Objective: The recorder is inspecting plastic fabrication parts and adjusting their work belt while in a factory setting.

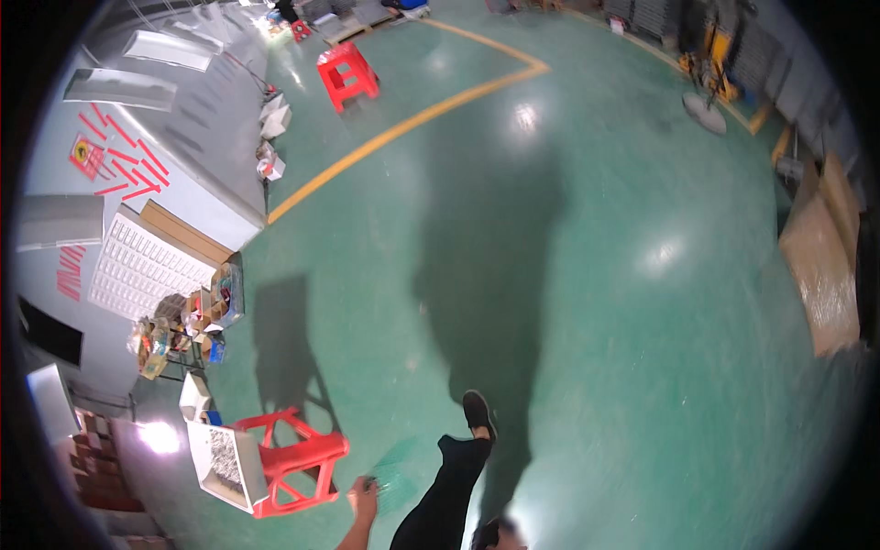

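Head fisheye | from head height | faces down, ahead | floor [614, 385] well below

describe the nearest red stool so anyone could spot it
On the green floor, find the angled yellow line. Nearer the person, by the left hand, is the red stool; unlike the far stool across the line, it has a white bin beside it.

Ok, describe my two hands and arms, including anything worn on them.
Your left hand is bare, without a glove, and the visible stretch of its forearm has no sleeve. Your right hand shows only partly at the lower edge, blurred; it looks ungloved, but its sleeve cannot be judged. Any rings are too small to tell.
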`<state>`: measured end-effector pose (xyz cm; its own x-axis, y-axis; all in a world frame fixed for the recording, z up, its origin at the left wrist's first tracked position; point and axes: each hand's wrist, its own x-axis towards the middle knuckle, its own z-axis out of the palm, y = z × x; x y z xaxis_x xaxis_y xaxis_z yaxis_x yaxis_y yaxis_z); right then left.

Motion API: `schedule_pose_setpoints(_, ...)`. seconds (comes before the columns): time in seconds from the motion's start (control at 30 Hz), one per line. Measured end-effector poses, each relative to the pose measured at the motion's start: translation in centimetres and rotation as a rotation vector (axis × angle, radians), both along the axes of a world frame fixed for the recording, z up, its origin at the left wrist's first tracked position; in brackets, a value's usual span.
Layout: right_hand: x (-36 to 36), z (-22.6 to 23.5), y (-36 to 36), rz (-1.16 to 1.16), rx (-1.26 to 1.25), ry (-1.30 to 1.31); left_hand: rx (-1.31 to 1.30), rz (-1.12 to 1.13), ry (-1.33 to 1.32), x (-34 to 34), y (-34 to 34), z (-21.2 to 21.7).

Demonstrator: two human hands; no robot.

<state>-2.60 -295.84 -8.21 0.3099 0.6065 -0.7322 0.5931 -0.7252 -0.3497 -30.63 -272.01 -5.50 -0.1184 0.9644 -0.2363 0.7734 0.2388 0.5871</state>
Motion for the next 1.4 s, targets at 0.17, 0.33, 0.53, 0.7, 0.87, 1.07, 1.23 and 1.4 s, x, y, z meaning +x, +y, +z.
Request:
schedule_pose_setpoints(0.17, 12.0, 4.7, 16.7, -0.329, -0.018, 0.145, -0.091, 0.348, 0.002, 3.7, 10.2, 1.3)
schedule_pose_setpoints(0.33, 25.8, 9.5, 32.7, -0.464, 0.056, 0.195, -0.075, -0.035, -0.040, 18.0, 26.2, 7.0)
schedule_pose_setpoints(0.53, 38.2, 14.8, 46.7, -0.501, 0.092, 0.307, -0.052, -0.397, -0.239, 36.1, 46.8, 21.1)
schedule_pose_setpoints(0.7, 47.2, 16.3, 55.0, -0.392, 0.023, 0.353, 0.094, -0.316, -0.099, 41.7, 59.0, 21.5)
schedule_pose_setpoints(0.87, 58.7, 17.1, 66.2, -0.369, -0.020, 0.432, -0.118, 0.014, 0.006, 39.7, 64.2, 22.9)
schedule_pose_setpoints(1.07, 68.3, 12.7, 88.5, -0.262, -0.006, 0.326, -0.031, 0.405, -0.031, 35.5, 69.5, 19.2)
schedule_pose_setpoints(1.23, 60.6, 17.7, 105.3, -0.188, 0.027, 0.434, 0.042, 0.577, -0.206, 36.7, 82.8, 20.4)
schedule_pose_setpoints(1.4, 53.1, 21.7, 118.2, 0.271, 0.062, 0.424, 0.119, 0.216, -0.237, 42.7, 103.2, 28.0)
